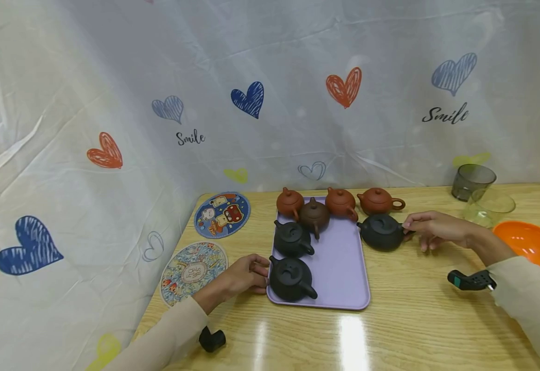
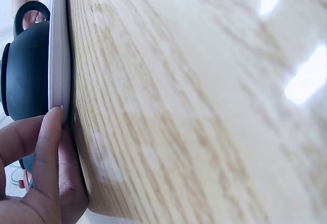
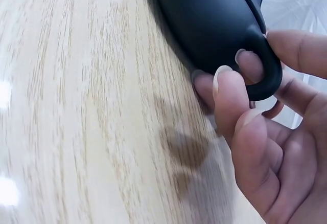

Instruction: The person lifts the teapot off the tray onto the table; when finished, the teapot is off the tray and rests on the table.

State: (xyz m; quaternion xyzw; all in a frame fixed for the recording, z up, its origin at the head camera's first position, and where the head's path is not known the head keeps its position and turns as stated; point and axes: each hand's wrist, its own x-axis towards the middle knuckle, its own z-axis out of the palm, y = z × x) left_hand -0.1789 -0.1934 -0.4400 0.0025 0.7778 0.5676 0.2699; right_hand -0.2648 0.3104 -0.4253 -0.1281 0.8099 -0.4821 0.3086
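My right hand [image 1: 437,229] grips a black teapot [image 1: 381,232] by its loop handle [image 3: 273,75]. In the right wrist view a fingertip shows through the loop. That teapot is just right of a lilac tray [image 1: 339,268], its spout at the tray's rim. At the tray's left edge, my left hand [image 1: 247,278] holds the rim between its fingers, close beside another black teapot [image 1: 290,278]. A further black teapot [image 1: 293,239] sits behind it on the tray. A dark brown teapot [image 1: 315,214] and two reddish-brown teapots, one left [image 1: 290,202] and one right [image 1: 339,202], fill the tray's back.
A reddish-brown teapot [image 1: 376,201] stands on the table right of the tray's back corner. Two round patterned mats, one blue [image 1: 222,215] and one pale [image 1: 193,273], lie at left. Right are a grey glass [image 1: 473,181], a yellowish glass [image 1: 490,206] and an orange bowl [image 1: 532,245].
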